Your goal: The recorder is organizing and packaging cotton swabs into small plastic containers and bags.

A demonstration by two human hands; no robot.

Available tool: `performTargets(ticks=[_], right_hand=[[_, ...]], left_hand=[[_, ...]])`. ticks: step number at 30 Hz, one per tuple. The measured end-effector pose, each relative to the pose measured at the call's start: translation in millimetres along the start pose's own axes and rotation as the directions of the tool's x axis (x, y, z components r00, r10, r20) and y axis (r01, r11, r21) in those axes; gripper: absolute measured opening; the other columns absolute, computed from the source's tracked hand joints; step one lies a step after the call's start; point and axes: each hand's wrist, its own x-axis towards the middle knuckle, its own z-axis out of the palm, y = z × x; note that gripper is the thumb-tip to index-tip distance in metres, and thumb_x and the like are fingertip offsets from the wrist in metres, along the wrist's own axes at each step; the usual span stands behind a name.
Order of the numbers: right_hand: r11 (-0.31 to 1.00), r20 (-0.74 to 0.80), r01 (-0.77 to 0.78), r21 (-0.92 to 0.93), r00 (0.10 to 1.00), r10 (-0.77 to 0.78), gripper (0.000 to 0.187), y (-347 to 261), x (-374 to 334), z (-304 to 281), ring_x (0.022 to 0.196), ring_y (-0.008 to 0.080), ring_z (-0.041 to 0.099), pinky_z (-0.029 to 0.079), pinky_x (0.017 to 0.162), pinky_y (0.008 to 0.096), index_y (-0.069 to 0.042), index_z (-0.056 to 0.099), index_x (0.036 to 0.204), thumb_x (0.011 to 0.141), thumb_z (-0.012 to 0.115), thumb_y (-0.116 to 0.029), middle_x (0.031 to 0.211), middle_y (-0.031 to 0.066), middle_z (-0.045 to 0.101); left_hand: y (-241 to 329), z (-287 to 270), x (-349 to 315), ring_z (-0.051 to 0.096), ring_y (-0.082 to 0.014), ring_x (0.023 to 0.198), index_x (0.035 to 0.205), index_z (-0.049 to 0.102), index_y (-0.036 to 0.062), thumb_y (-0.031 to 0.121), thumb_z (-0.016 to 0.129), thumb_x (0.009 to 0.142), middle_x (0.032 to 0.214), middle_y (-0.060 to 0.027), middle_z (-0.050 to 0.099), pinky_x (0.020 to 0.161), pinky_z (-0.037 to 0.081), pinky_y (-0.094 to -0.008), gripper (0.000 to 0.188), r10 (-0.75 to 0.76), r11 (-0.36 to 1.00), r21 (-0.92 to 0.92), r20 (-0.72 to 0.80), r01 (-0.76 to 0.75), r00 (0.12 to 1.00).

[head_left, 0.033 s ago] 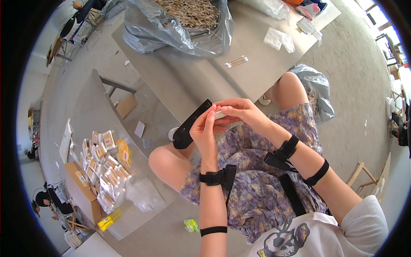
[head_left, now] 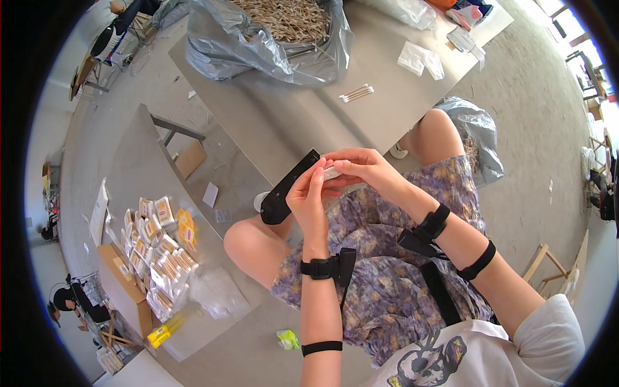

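Over my lap, near the table's front edge, both hands are closed around a small bundle of cotton swabs [head_left: 331,173]. Only its white tips show; the fingers hide the rest. My left hand [head_left: 307,197] grips it from the left, thumb up along its side. My right hand [head_left: 364,169] wraps it from the right, with the thumb on the white ends. Beyond them, a few loose cotton swabs [head_left: 356,93] lie side by side on the metal table [head_left: 284,116]. A large heap of swabs [head_left: 290,22] fills a grey plastic bag [head_left: 219,55] at the far side.
Clear plastic bags [head_left: 420,61] lie at the table's far right. On a lower left table are packed swabs [head_left: 151,238], a cardboard box [head_left: 122,280] and a yellow tube [head_left: 166,331]. Another grey bag [head_left: 477,129] stands by my right knee. A black strap-like piece [head_left: 284,197] sits beside my left hand.
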Motion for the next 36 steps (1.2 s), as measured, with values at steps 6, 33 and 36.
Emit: performTargets(ticks=[6, 33, 36], right_hand=[[0.998, 0.021, -0.013, 0.064, 1.0, 0.012, 0.044, -1, -2, -1, 0.102, 0.0164, 0.068, 0.056, 0.089, 0.0288, 0.007, 0.057, 0.131, 0.101, 0.061, -0.024, 0.118, 0.0138, 0.067], [0.995, 0.1, -0.009, -0.104, 0.995, 0.019, 0.051, -18, 0, -9, 0.114, 0.0193, 0.062, 0.052, 0.095, 0.032, 0.004, 0.053, 0.137, 0.087, 0.061, 0.001, 0.128, 0.0142, 0.062], [0.999, 0.125, -0.023, -0.038, 0.992, 0.028, 0.046, -15, 0, -9, 0.112, 0.0182, 0.062, 0.053, 0.095, 0.0314, 0.002, 0.053, 0.137, 0.092, 0.061, -0.002, 0.125, 0.0119, 0.064]], left_hand=[[-4, 3, -1, 0.072, -0.0165, 0.076, 0.118, 0.069, -0.0014, 0.017, 0.06, 0.1, 0.103, -0.0117, 0.073, 0.062, 0.055, -0.0242, 0.027, -0.002, 1.0, -0.03, 0.004, 0.002, 1.0], [11, 0, 0, 0.063, -0.0056, 0.085, 0.118, 0.069, 0.0008, 0.003, 0.071, 0.091, 0.113, -0.0075, 0.071, 0.066, 0.051, -0.0189, 0.027, 0.185, 0.96, 0.181, 0.151, -0.212, 0.971], [9, -2, 1, 0.063, -0.0058, 0.08, 0.116, 0.069, 0.0006, 0.004, 0.072, 0.09, 0.106, -0.0079, 0.073, 0.064, 0.05, -0.0193, 0.027, 0.138, 0.974, 0.159, 0.158, -0.163, 0.978]])
